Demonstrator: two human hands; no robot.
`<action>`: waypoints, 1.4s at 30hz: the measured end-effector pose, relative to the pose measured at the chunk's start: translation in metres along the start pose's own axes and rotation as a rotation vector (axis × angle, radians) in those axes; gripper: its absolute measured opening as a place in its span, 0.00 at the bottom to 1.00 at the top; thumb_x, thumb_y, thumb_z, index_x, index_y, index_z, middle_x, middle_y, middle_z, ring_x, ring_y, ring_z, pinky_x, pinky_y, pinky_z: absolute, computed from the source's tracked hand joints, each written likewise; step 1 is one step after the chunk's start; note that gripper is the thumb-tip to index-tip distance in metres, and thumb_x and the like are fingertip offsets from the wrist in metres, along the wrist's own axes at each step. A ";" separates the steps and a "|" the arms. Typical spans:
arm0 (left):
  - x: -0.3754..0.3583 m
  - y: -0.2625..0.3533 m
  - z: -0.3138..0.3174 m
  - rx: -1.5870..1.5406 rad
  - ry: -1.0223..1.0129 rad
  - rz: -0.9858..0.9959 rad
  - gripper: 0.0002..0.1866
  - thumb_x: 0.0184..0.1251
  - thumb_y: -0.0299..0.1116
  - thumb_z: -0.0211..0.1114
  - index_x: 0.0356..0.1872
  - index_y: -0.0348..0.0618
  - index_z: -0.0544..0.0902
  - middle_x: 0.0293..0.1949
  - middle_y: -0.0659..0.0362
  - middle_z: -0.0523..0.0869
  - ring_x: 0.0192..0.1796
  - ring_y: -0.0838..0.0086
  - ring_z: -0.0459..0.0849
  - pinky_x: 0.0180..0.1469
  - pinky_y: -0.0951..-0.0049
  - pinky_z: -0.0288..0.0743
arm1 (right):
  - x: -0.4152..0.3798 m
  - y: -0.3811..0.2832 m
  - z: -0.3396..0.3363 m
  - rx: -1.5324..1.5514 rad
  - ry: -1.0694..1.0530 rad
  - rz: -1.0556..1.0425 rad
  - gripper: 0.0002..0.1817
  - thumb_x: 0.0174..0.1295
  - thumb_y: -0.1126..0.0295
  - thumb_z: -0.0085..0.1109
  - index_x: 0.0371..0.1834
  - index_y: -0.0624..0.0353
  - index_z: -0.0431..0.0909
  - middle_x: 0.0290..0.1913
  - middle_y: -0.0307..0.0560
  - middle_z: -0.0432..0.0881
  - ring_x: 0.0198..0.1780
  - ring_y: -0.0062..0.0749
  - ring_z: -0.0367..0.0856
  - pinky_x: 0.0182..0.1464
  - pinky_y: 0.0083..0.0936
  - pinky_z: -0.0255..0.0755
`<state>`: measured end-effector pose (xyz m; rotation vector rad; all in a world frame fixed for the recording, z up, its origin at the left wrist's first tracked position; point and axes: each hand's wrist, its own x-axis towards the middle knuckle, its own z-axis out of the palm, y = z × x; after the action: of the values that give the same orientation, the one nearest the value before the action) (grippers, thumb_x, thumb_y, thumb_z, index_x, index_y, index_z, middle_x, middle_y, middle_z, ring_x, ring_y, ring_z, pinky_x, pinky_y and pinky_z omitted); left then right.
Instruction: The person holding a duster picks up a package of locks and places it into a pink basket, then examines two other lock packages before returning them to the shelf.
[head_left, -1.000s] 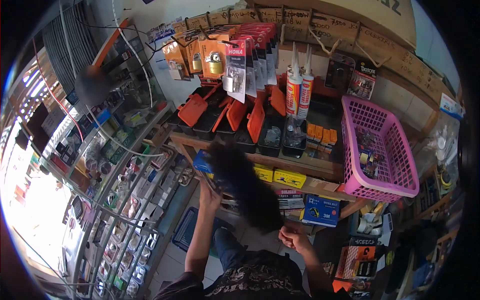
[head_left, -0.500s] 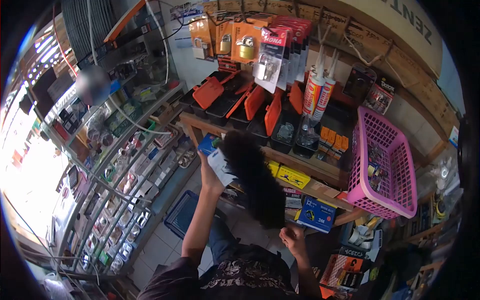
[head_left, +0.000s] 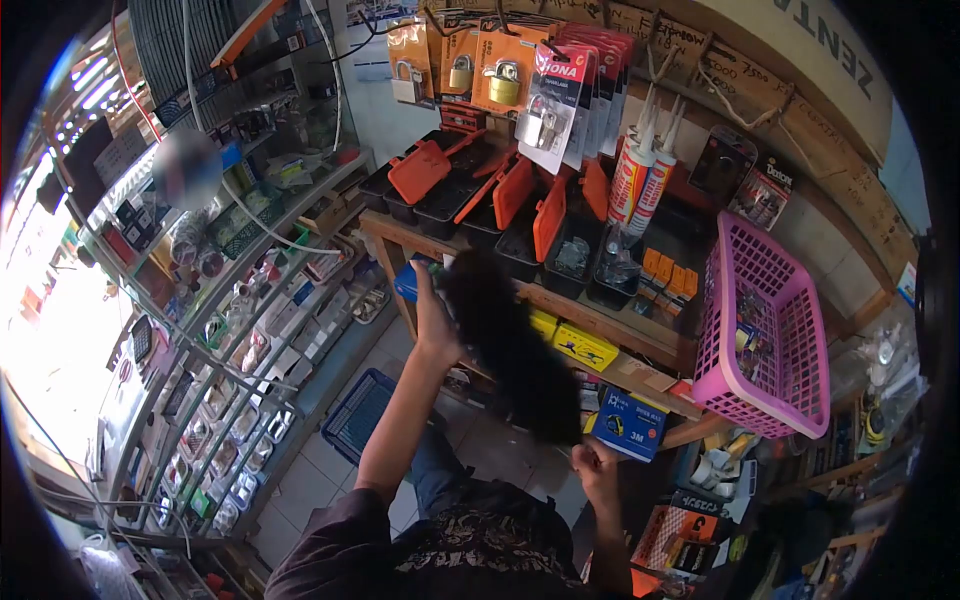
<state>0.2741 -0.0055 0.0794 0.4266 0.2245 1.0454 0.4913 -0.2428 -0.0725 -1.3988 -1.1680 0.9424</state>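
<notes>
A black feather duster slants across the middle of the view, its plumes slightly blurred. My right hand is closed at the duster's lower end, where the handle is mostly hidden in the fist. Wrapped round a small blue box is my left hand, beside the upper end of the plumes. Most of that box is covered by the hand and the duster.
A wooden shelf carries black bins with orange lids, sealant tubes and a pink basket. Padlock packs hang above. Below lie yellow boxes and a blue tape-measure box. Glass shelving stands left, near a blue crate.
My left hand has turned, so the box's white side no longer shows. The duster and my right hand have shifted slightly; both hands keep their hold.
</notes>
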 end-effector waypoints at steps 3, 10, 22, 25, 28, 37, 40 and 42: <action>0.003 -0.002 -0.002 0.134 -0.038 0.075 0.52 0.60 0.80 0.37 0.65 0.38 0.69 0.60 0.48 0.77 0.62 0.57 0.77 0.65 0.54 0.70 | -0.001 -0.011 0.002 0.008 0.012 0.049 0.21 0.69 0.57 0.59 0.24 0.60 0.70 0.19 0.30 0.63 0.24 0.14 0.59 0.26 0.22 0.53; 0.003 0.001 -0.001 0.051 -0.067 0.042 0.45 0.66 0.72 0.43 0.67 0.39 0.68 0.64 0.45 0.73 0.65 0.51 0.73 0.68 0.47 0.64 | 0.005 -0.019 0.006 0.128 0.027 0.015 0.13 0.67 0.68 0.59 0.25 0.58 0.70 0.18 0.32 0.69 0.20 0.11 0.64 0.22 0.14 0.52; 0.014 -0.007 -0.015 1.091 -0.528 0.370 0.46 0.68 0.72 0.35 0.71 0.43 0.63 0.64 0.50 0.74 0.64 0.61 0.75 0.68 0.58 0.67 | 0.014 -0.005 0.015 -0.057 -0.011 -0.097 0.13 0.67 0.68 0.59 0.26 0.56 0.68 0.21 0.34 0.71 0.21 0.12 0.65 0.22 0.14 0.54; -0.004 -0.032 0.018 0.309 0.004 0.002 0.47 0.66 0.74 0.33 0.71 0.45 0.64 0.63 0.51 0.75 0.62 0.62 0.77 0.68 0.57 0.67 | 0.023 -0.055 0.038 0.212 0.008 0.058 0.15 0.69 0.67 0.57 0.24 0.55 0.66 0.21 0.34 0.70 0.20 0.12 0.63 0.21 0.13 0.53; 0.016 -0.031 -0.012 0.086 -0.041 -0.004 0.49 0.64 0.77 0.32 0.70 0.43 0.65 0.61 0.49 0.77 0.60 0.58 0.79 0.67 0.56 0.68 | 0.025 -0.045 0.050 0.324 -0.076 0.046 0.15 0.69 0.66 0.56 0.24 0.55 0.66 0.20 0.33 0.69 0.19 0.12 0.62 0.20 0.13 0.52; 0.022 -0.010 -0.048 0.713 -0.400 0.377 0.44 0.69 0.71 0.38 0.66 0.40 0.67 0.58 0.44 0.78 0.59 0.53 0.80 0.64 0.55 0.71 | -0.013 0.012 0.056 0.073 -0.038 0.009 0.16 0.69 0.62 0.57 0.24 0.56 0.70 0.19 0.32 0.69 0.19 0.14 0.64 0.23 0.19 0.54; 0.007 -0.019 -0.023 1.052 -0.262 0.511 0.40 0.72 0.66 0.39 0.66 0.39 0.67 0.59 0.43 0.77 0.59 0.53 0.79 0.65 0.53 0.71 | 0.006 -0.003 0.060 0.176 -0.015 -0.002 0.16 0.70 0.64 0.56 0.24 0.56 0.69 0.18 0.32 0.69 0.19 0.13 0.64 0.23 0.17 0.53; -0.003 -0.014 0.012 0.574 -0.219 0.188 0.38 0.73 0.64 0.39 0.65 0.38 0.68 0.60 0.42 0.76 0.60 0.53 0.79 0.66 0.52 0.69 | 0.008 -0.002 0.066 0.176 0.003 -0.062 0.14 0.70 0.66 0.55 0.25 0.55 0.70 0.18 0.32 0.69 0.19 0.13 0.63 0.22 0.17 0.53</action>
<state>0.2880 -0.0164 0.0839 1.0919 0.2921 1.1005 0.4294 -0.2209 -0.0804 -1.2162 -1.0924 0.9748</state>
